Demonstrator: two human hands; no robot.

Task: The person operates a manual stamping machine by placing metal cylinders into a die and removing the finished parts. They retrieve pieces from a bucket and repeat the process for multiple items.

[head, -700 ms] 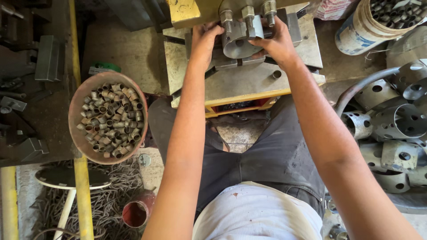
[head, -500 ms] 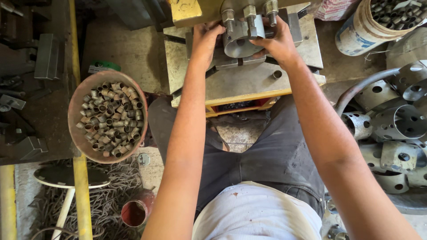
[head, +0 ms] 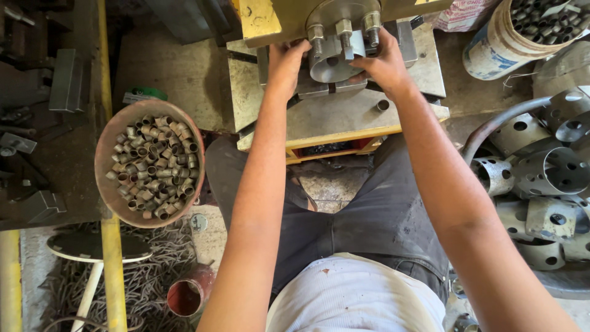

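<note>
Both my hands reach forward to a yellow press machine [head: 258, 18] at the top of the head view. My left hand [head: 286, 64] grips the left side of a grey metal cylinder [head: 332, 64] lying on the press's steel bed [head: 344, 114]. My right hand [head: 384, 64] holds the cylinder's right side. Three bolts of the press head [head: 343, 27] hang just above the cylinder. My fingertips are partly hidden behind the cylinder and the press head.
A round rusty bowl [head: 107, 184] full of several short metal tubes [head: 153, 166] stands at my left. Perforated metal cylinders [head: 547, 172] are piled at my right. A bucket [head: 491, 46] of small parts sits top right. A white stool [head: 92, 249] and a small red pot [head: 187, 295] stand lower left.
The view has shifted slightly, so the press sits a little lower in frame. My hands stay on the cylinder under the press head, with little visible movement.
</note>
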